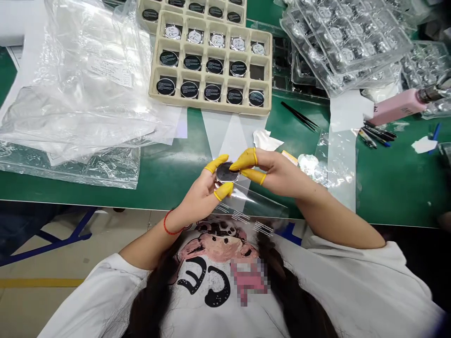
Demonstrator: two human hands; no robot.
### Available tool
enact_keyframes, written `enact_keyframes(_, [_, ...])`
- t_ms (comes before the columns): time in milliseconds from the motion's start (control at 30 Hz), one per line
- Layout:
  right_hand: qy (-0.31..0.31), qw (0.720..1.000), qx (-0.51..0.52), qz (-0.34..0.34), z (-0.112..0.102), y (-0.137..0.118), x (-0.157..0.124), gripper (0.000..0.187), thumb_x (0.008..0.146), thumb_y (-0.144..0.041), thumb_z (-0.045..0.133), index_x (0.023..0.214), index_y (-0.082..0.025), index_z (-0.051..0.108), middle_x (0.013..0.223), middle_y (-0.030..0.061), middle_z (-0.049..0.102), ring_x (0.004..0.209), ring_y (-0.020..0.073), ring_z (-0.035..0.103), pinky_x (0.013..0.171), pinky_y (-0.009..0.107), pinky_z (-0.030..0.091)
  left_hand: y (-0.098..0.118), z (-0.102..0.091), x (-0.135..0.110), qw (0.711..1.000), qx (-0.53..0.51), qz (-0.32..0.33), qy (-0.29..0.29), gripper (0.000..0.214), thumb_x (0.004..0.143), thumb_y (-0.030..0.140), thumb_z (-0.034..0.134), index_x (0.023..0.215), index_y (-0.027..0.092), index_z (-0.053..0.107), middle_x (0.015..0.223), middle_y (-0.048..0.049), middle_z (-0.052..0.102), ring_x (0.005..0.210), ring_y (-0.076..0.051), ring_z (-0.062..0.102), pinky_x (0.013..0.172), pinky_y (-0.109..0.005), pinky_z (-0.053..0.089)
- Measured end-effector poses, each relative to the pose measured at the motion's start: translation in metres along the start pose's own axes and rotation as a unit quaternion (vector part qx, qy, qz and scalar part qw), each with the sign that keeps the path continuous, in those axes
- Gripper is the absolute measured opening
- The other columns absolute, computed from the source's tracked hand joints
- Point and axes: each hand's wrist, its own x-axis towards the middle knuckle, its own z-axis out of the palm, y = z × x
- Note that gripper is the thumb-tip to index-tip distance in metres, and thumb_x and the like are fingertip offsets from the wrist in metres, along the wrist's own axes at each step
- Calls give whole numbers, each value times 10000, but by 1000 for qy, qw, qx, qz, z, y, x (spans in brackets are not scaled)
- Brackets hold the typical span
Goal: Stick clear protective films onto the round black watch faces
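Between both hands I pinch a metal coin cell (227, 172), held on edge by its rim and tilted, with its dark shiny face showing. My left hand (199, 195) wears yellow finger cots on two fingers and has a red string at the wrist. My right hand (273, 171) grips the cell's other side with yellow-cotted thumb and finger tips. A clear plastic film strip (252, 202) lies under the hands. Further up stands a beige compartment tray (211, 109) holding several cells, some dark side up, some silver side up.
Clear plastic bags (77, 94) cover the left of the green work mat (169, 183). At the right lie stacked clear blister trays (347, 42), black tweezers (299, 116), a pink bottle (396, 107) and several pens (377, 136). The mat's front edge runs just below my hands.
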Motion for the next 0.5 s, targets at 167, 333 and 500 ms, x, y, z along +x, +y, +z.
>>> enact_keyframes(167, [62, 994, 67, 67, 12, 3, -15, 229, 881, -344, 714, 1041, -195, 645, 964, 34, 711, 812, 143, 661, 786, 316, 575, -3, 4, -3, 993, 116, 24, -28, 761, 936, 364, 703, 1589, 326, 312, 1232, -78, 672, 1007, -202, 689, 892, -374, 602])
enact_keyframes(333, [67, 997, 20, 26, 20, 1, -23, 75, 918, -266, 656, 923, -192, 672, 930, 34, 704, 808, 144, 656, 760, 304, 558, 3, 8, -3, 984, 125, -9, -128, 847, 950, 367, 679, 1641, 331, 191, 1411, -123, 608, 1031, -224, 702, 890, -386, 605])
enact_keyframes(500, [158, 963, -186, -118, 36, 5, -35, 109, 968, -159, 571, 918, -188, 664, 944, 67, 695, 910, 186, 613, 811, 332, 519, -4, 14, 0, 985, 153, -8, -82, 723, 908, 371, 732, 1526, 242, 381, 1468, -139, 559, 1197, -243, 643, 944, -342, 583])
